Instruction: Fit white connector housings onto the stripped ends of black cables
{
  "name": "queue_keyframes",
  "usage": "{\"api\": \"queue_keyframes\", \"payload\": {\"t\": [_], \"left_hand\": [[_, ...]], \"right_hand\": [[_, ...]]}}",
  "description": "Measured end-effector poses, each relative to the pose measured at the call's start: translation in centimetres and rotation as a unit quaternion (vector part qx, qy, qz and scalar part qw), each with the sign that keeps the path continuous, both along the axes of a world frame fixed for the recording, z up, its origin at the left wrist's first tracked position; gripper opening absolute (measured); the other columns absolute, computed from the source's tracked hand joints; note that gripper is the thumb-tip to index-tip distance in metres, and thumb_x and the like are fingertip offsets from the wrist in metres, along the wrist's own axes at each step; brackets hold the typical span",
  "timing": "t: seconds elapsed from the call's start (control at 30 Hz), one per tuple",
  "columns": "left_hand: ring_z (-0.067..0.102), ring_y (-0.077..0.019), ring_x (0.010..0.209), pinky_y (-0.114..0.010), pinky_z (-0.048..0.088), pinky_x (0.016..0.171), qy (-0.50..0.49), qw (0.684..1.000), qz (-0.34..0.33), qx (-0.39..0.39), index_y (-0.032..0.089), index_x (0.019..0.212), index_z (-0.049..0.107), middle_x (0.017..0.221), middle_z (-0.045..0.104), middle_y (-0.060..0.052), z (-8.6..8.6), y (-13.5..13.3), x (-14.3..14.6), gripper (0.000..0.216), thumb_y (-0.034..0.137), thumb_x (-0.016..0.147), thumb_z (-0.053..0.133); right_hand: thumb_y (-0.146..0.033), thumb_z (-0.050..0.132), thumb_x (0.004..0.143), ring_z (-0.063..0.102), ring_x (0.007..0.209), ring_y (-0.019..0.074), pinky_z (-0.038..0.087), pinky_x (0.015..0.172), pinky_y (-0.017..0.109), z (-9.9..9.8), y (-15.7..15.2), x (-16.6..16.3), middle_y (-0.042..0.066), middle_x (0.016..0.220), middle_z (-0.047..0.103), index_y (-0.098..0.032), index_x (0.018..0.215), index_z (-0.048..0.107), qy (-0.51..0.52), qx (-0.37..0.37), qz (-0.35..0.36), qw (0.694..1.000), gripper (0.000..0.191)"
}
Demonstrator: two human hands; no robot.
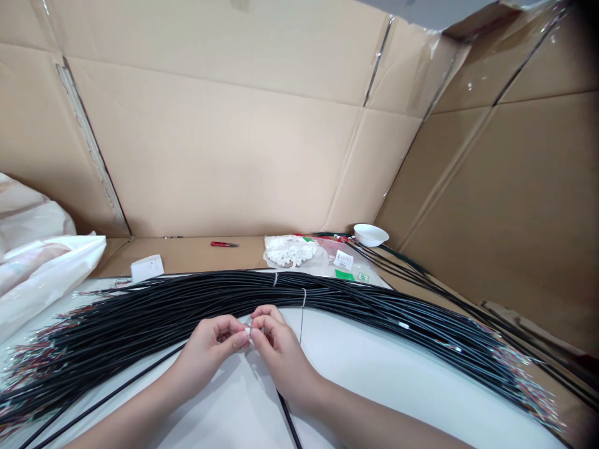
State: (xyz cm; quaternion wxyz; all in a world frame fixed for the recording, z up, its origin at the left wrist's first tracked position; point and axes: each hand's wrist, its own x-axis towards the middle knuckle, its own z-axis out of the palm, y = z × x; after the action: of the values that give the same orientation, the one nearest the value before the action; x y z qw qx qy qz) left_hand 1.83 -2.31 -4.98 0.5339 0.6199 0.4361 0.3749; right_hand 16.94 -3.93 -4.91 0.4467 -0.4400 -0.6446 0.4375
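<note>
My left hand (210,343) pinches a small white connector (248,332) between thumb and forefinger. Close against it, my right hand (283,349) is closed, its fingertips on thin wires at the end of a black cable (289,421) that runs out below the palm toward the near edge. The wire ends are too small to make out. Just beyond both hands lies a thick bundle of black cables (196,299), tied with light ties. Another single black cable (112,396) passes by my left wrist.
Cardboard walls (234,143) stand behind and to the right. Along the back lie red-handled snips (224,244), a bag of white connectors (292,252), a white bowl (370,235) and a white card (146,268). White plastic bags (47,262) fill the left side; loose cables (449,288) run along the right.
</note>
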Motion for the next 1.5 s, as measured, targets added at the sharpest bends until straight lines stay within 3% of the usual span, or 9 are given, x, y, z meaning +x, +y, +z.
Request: {"api": "queue_keyframes", "payload": {"t": [0.43,0.67,0.87,1.07,1.27,1.5], "left_hand": [[0.054,-0.0163,0.061,-0.024,0.039,0.062,0.015,1.0,-0.015,0.02,0.015,0.056,0.062,0.058,0.062,-0.002,0.1,0.3,0.0,0.036,0.037,0.08,0.047],[0.054,-0.0158,0.064,-0.023,0.04,0.061,0.004,1.0,-0.026,0.008,0.015,0.065,0.065,0.062,0.063,-0.001,0.1,0.4,-0.2,0.027,0.035,0.077,0.053],[0.057,-0.0185,0.073,-0.025,0.042,0.066,-0.023,0.999,-0.026,-0.022,0.015,0.084,0.067,0.078,0.069,-0.005,0.1,0.3,-0.2,0.022,0.032,0.072,0.061],[0.06,-0.0202,0.078,-0.026,0.044,0.069,-0.008,1.0,0.0,-0.017,0.016,0.089,0.068,0.083,0.071,-0.006,0.2,0.3,-0.2,0.024,0.03,0.071,0.062],[0.061,-0.0211,0.079,-0.026,0.045,0.07,0.038,0.999,-0.003,0.025,0.017,0.094,0.068,0.083,0.072,-0.005,0.4,0.0,-0.1,0.025,0.028,0.073,0.059],[0.061,-0.0183,0.076,-0.023,0.044,0.067,0.066,0.996,-0.013,0.064,0.02,0.096,0.067,0.082,0.072,-0.001,0.6,0.0,0.1,0.024,0.026,0.076,0.056]], "right_hand": [[-0.022,0.048,0.079,0.048,0.071,0.0103,0.042,0.062,0.023,-0.2,0.0,-0.2,0.002,0.089,0.041,-0.018,0.072,0.052,0.06,-0.011,-0.01,0.998,0.009],[-0.021,0.05,0.077,0.048,0.075,0.0119,0.041,0.063,0.023,-0.2,0.2,-0.1,0.002,0.089,0.043,-0.018,0.071,0.052,0.074,-0.004,-0.016,0.997,0.007],[-0.022,0.05,0.076,0.048,0.083,0.0143,0.04,0.068,0.025,0.3,0.3,0.3,0.003,0.091,0.044,-0.018,0.07,0.054,0.015,0.028,-0.05,0.998,0.008],[-0.016,0.051,0.073,0.046,0.09,0.0181,0.039,0.076,0.03,0.5,0.5,0.8,0.005,0.092,0.045,-0.018,0.068,0.057,-0.133,0.152,-0.089,0.975,0.009],[-0.009,0.05,0.07,0.045,0.086,0.0198,0.038,0.073,0.035,-0.3,0.8,0.7,0.007,0.089,0.05,-0.016,0.07,0.058,-0.251,0.347,-0.099,0.898,0.011],[-0.008,0.052,0.068,0.045,0.083,0.0189,0.036,0.07,0.033,-0.3,0.6,0.7,0.007,0.088,0.052,-0.015,0.066,0.056,-0.301,0.376,-0.107,0.87,0.008]]}}
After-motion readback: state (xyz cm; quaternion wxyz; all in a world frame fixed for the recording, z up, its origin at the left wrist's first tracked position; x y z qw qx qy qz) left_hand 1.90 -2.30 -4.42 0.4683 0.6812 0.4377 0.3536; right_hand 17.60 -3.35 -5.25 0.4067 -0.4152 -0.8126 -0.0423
